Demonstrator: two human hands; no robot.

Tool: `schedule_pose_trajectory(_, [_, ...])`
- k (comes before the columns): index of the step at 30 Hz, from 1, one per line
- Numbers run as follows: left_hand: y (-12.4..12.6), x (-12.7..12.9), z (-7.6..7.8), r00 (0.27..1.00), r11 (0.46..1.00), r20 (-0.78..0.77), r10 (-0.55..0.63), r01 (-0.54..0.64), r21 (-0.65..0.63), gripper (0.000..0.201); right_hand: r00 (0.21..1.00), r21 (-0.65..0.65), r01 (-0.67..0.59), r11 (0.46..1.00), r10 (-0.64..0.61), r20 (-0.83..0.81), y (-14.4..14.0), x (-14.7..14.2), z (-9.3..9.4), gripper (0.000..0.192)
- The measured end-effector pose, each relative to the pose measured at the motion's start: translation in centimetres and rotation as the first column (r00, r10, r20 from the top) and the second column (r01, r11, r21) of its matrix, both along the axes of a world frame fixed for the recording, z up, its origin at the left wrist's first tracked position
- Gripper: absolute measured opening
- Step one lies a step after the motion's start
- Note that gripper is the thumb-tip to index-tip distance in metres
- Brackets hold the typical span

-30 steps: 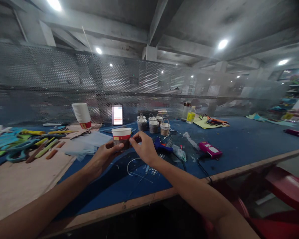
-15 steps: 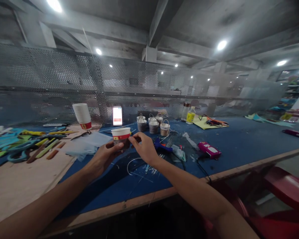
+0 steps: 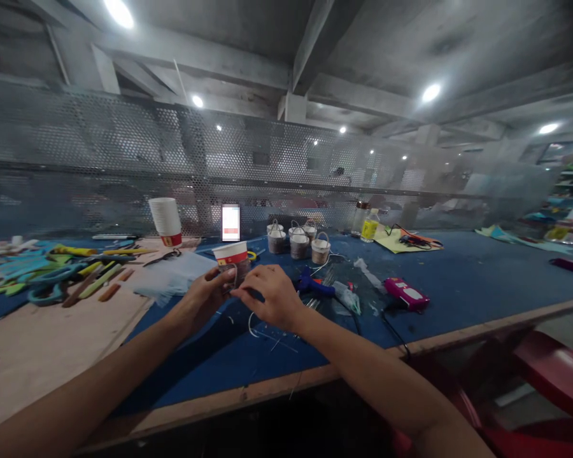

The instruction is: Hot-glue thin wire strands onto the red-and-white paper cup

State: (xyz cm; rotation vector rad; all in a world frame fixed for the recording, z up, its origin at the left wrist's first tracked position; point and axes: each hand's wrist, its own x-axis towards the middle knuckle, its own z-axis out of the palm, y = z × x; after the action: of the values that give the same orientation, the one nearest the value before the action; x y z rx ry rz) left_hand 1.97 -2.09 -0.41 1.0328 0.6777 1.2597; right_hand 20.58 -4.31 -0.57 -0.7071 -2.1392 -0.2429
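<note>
The right hand (image 3: 272,296) has dropped from beside the rim of the paper cup (image 3: 232,262) to its lower part, fingers now curled in front of the base. The cup tilts a little more toward the left hand (image 3: 205,296).

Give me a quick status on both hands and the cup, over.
Left hand gripping paper cup from the side. Right hand pinching at the cup's lower part. Cup upright above blue table. Glue gun and loose wire close by.

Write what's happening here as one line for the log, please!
left hand: holds paper cup | right hand: fingertips at cup's lower side | nearby: glue gun, four small buckets, cup stack | surface: blue table
</note>
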Motion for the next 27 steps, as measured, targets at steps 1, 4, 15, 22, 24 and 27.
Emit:
schedule_pose_trajectory(1, [0.0,-0.1,0.1,1.000,1.000,0.001,-0.021,0.021,-0.001,0.033,1.000,0.014,-0.016,1.000,0.015,0.021,-0.2,0.0,0.1,0.024])
schedule_pose_trajectory(4, [0.0,-0.4,0.2,0.996,0.996,0.019,-0.088,0.088,-0.002,0.030,1.000,0.040,-0.004,0.999,0.003,0.021,-0.6,0.4,0.9,0.028])
schedule_pose_trajectory(15, [0.3,-1.0,0.5,0.991,0.991,0.119,-0.054,0.068,-0.117,0.014,0.665,-0.254,0.737,0.626,-0.607,0.435,-0.1,10.0,1.8,0.026])
schedule_pose_trajectory(22, [0.3,-1.2,0.3,0.984,0.987,0.150,-0.096,0.114,-0.116,0.012,0.514,-0.187,0.832,0.523,-0.597,0.616,-0.5,11.3,-0.3,0.032])
schedule_pose_trajectory(24, [0.2,-1.2,0.3,0.985,0.985,0.152,-0.084,0.105,-0.136,0.011,0.499,-0.188,0.842,0.506,-0.599,0.626,-0.3,11.3,-0.6,0.033])
schedule_pose_trajectory(27, [-0.1,-1.1,0.4,0.990,0.983,0.133,-0.055,0.078,-0.168,0.016,0.489,-0.184,0.846,0.501,-0.590,0.643,0.0,11.4,-0.9,0.033])
